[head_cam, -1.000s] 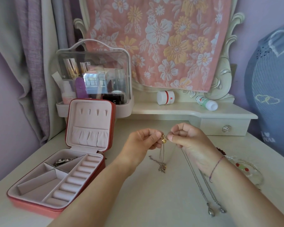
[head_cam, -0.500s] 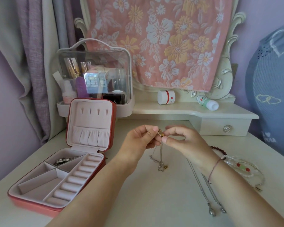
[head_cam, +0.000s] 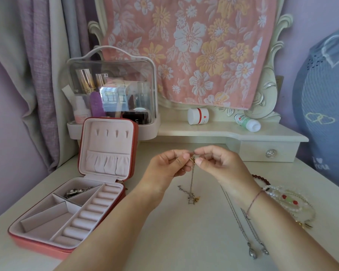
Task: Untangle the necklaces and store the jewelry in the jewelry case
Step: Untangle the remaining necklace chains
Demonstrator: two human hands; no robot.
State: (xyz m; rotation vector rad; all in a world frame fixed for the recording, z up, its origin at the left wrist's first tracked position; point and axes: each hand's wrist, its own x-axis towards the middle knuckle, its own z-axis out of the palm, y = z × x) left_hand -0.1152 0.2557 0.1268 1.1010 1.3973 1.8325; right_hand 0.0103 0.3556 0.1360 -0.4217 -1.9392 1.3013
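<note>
A cream table (head_cam: pixel 164 241) carries an open case (head_cam: pixel 108 141) at the near left. The pendant end of a necklace (head_cam: pixel 192 199) lies at the centre. A silver chain (head_cam: pixel 241 225) runs along the near right, with pale bracelets (head_cam: pixel 290 200) and dark beads (head_cam: pixel 262 179) beyond it. At the far edge, a raised shelf (head_cam: pixel 204 132) holds a clear box (head_cam: pixel 114 90) at its left end, a tipped jar (head_cam: pixel 198 116) and a fallen bottle (head_cam: pixel 248 123).

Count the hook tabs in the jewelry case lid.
4 hook tabs, side by side in one row across the top of the lid, above the gathered pocket. None looks hidden.
</note>
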